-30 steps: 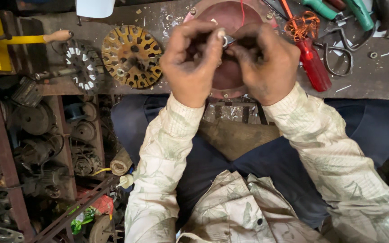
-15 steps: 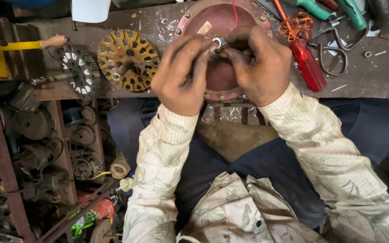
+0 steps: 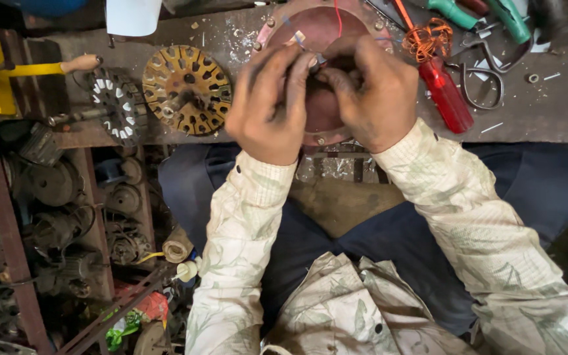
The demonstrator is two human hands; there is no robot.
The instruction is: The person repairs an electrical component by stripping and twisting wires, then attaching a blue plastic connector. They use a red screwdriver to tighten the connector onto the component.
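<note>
Right, head view only:
L hand (image 3: 269, 105): fingers curled in, tips pinching a small part or wire end (image 3: 315, 60) at centre of round reddish motor housing (image 3: 320, 39); too small to tell which.
R hand (image 3: 374, 92): fingers bent, tips meeting L tips on same small bit; both hands grasping, neither loose.
Housing pos: flat on workbench (image 3: 547, 112), right under both hands, rim showing above and below them.
Wires: thin red lead (image 3: 338, 14) and pale ones run across housing just beyond fingertips.
Handling (judgement): housing looks like cast metal, heavy, stiff; take by rim w/ both hands. Wires thin, soft, easy to nick or snap; pinch close to end, light pull only.
Beside R hand: red-handled screwdriver (image 3: 445, 98) w/ copper wire coil (image 3: 426, 38); past it pliers (image 3: 488, 79), green handles (image 3: 478, 14).
Beside L hand: yellowish slotted rotor disc (image 3: 187, 89), then smaller toothed core (image 3: 116, 106), yellow tool (image 3: 8, 79) further out.
Below L arm: shelves of old motors (image 3: 54, 217).
</note>
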